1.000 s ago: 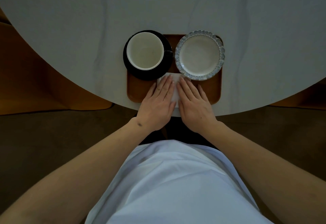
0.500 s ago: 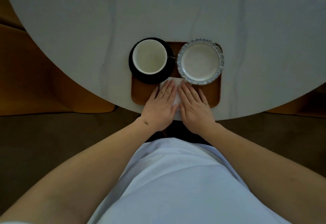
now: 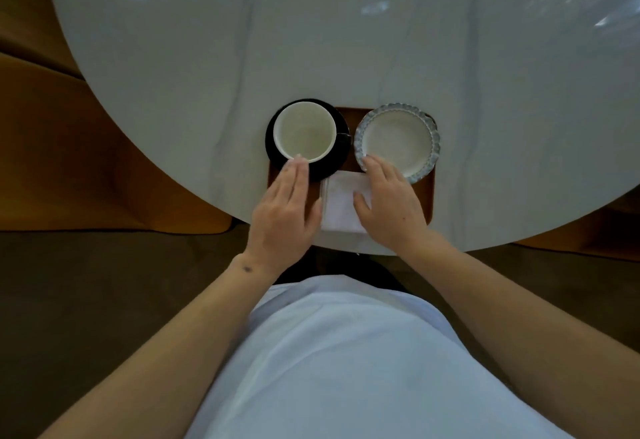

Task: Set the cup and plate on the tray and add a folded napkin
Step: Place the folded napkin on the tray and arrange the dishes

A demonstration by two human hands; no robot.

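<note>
A brown tray [image 3: 428,196] lies at the near edge of the round table. On its left stands a white cup [image 3: 304,135] on a black saucer [image 3: 341,158]. On its right sits a white plate [image 3: 398,141] with a blue scalloped rim. A folded white napkin [image 3: 341,201] lies on the tray's near middle. My left hand [image 3: 282,210] hovers flat to the napkin's left, fingertips at the cup's near rim. My right hand [image 3: 389,203] rests to the napkin's right, its thumb on the napkin and its fingertips at the plate's near edge. Both hands hold nothing.
The grey marble table [image 3: 311,40] stretches far beyond the tray. Orange-brown seats [image 3: 69,161] stand at the left and right of the table. My light shirt [image 3: 346,362] fills the bottom of the view.
Both hands have spread apart off the napkin, the left going left and the right going right. The napkin now shows between them.
</note>
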